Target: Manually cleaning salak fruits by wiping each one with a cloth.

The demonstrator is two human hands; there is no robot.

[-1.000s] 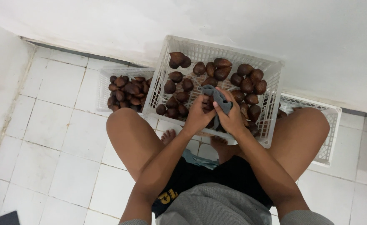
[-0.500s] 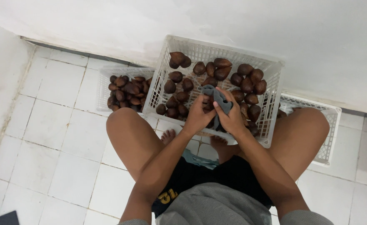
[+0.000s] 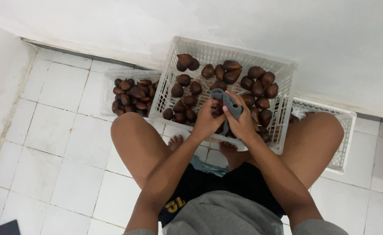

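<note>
A grey cloth (image 3: 226, 101) sits bunched between both hands, soft and creased, dull slate in colour, its upper end poking out at 12 o'clock above the knuckles and a darker strip hanging down at 6 o'clock between the palms; it is held just above the near half of the big white crate (image 3: 282, 69), over the fruit. The right hand (image 3: 242, 122) has its fingers curled shut over the cloth, the thumb pressing it from the top; the left hand (image 3: 206, 119) is closed too, fingers bent in against the cloth from 9 o'clock, and something dark shows inside its grip, though whether that is a fruit or a fold of cloth cannot be told.

Beneath the hands lie the brown fruits (image 3: 257, 87), scaly, pointed at 1 end, glossy dark brown to near black; they spread loosely over the crate's latticed floor, thickest at 3 o'clock and 9 o'clock from the hands.

At 9 o'clock from the big crate, touching its side, stands a smaller white basket (image 3: 108, 76) heaped with smaller fruits (image 3: 132, 95) of the same kind; at 4 o'clock a 2nd white basket (image 3: 346, 139) shows past the right knee, its contents mostly hidden.

All 3 rest on a white tiled floor (image 3: 56, 143) against a white wall (image 3: 287, 30) at 12 o'clock.
</note>
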